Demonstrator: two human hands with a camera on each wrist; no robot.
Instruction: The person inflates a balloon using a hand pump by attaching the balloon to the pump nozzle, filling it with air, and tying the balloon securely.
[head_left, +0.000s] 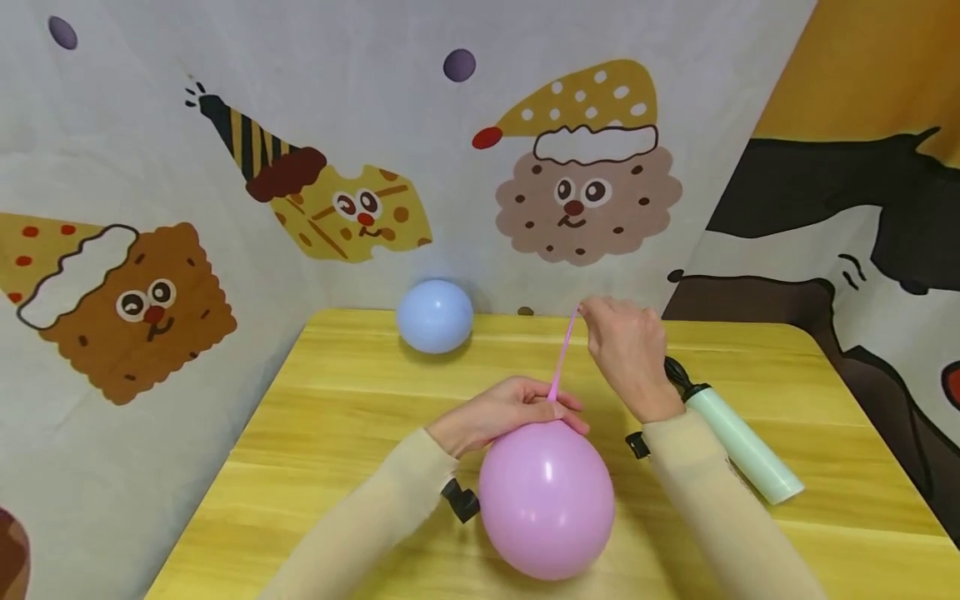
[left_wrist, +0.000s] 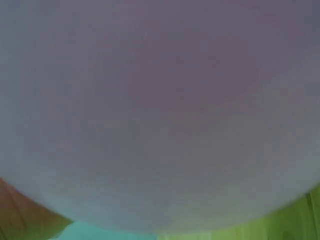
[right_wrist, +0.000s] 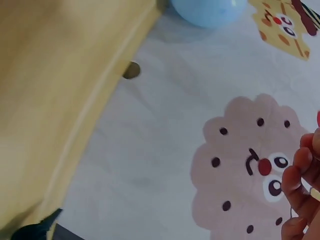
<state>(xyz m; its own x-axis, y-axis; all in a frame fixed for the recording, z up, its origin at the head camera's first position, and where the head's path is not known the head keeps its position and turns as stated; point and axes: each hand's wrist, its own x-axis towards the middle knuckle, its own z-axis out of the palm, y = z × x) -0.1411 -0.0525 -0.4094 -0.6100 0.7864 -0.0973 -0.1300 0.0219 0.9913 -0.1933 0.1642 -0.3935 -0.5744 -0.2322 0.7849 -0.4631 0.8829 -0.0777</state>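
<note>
A round, inflated pink balloon point(head_left: 547, 504) is near the front of the table, its neck pointing up and away. My left hand point(head_left: 517, 408) pinches the base of that neck between thumb and fingers. Above it, my right hand point(head_left: 626, 346) grips the neck's end and pulls it into a long thin strand. In the left wrist view the balloon point(left_wrist: 165, 115) fills nearly everything. The right wrist view catches only curled fingers of the right hand point(right_wrist: 302, 185) at its edge.
A blue balloon point(head_left: 435, 317) sits at the table's back edge by the printed cloth point(head_left: 360, 75). Right of my right forearm lies a pale green hand pump point(head_left: 746, 446) with a black end. Yellow wood-grain tabletop point(head_left: 337, 400) surrounds them.
</note>
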